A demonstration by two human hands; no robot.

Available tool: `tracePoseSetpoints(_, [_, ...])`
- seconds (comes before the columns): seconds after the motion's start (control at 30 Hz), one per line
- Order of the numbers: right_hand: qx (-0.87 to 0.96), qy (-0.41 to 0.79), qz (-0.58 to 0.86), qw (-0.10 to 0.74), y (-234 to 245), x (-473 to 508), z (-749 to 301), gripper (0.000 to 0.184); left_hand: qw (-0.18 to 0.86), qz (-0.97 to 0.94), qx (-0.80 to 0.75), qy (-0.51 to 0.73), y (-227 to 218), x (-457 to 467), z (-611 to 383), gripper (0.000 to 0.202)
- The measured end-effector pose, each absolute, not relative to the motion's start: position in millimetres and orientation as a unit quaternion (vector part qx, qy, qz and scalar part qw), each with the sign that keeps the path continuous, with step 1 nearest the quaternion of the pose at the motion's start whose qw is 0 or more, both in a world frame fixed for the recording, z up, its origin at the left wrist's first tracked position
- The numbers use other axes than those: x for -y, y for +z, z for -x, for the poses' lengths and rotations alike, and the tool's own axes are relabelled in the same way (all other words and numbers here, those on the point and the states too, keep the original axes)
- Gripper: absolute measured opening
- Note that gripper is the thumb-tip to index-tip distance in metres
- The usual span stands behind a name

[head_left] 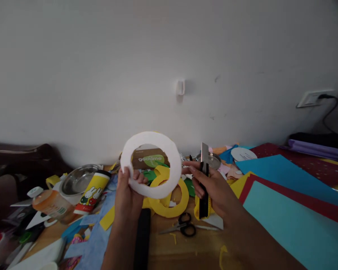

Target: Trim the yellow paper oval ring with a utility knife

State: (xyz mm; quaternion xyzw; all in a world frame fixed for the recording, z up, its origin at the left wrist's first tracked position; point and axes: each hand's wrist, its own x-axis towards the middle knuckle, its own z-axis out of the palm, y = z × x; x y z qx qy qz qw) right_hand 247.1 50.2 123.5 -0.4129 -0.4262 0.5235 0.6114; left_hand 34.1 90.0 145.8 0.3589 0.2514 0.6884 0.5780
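My left hand (129,195) holds up a white foam ring (173,165) by its lower left edge, upright in front of the wall. My right hand (211,187) grips a yellow and black utility knife (204,195), its blade extended upward just right of the ring. Below the ring, yellow foam rings (171,208) lie on the wooden table (186,249). Black-handled scissors (183,225) rest on the table between my forearms.
Turquoise, red and blue paper sheets (287,213) cover the right side. On the left are a steel bowl (79,180), a yellow rabbit-print tube (91,191), an orange bottle (52,204) and scraps. A brown box (149,157) stands behind the ring. A wall socket (312,98) with a cable is at right.
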Motion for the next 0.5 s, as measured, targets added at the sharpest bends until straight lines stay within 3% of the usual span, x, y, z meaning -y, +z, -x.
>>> tracePoseSetpoints(0.23, [0.369,0.611,0.368,0.596,134.2,-30.5,-215.7,0.059,0.498,-0.397,-0.257,0.727,159.0,-65.9,-28.3,0.027])
tracePoseSetpoints(0.3, [0.38,0.597,0.361,0.608,132.4,-28.0,-211.1,0.057,0.465,-0.441,-0.311,0.702,153.0,-46.6,-25.2,0.022])
tracePoseSetpoints(0.4, [0.399,0.559,0.363,0.63,126.2,-27.6,-204.9,0.05,0.422,-0.51,-0.403,0.632,131.7,-8.2,-17.4,0.032])
tracePoseSetpoints(0.5, [0.44,0.552,0.395,0.588,113.5,-28.0,-191.0,0.05,0.347,-0.644,-0.439,0.522,104.5,35.6,-12.1,0.026])
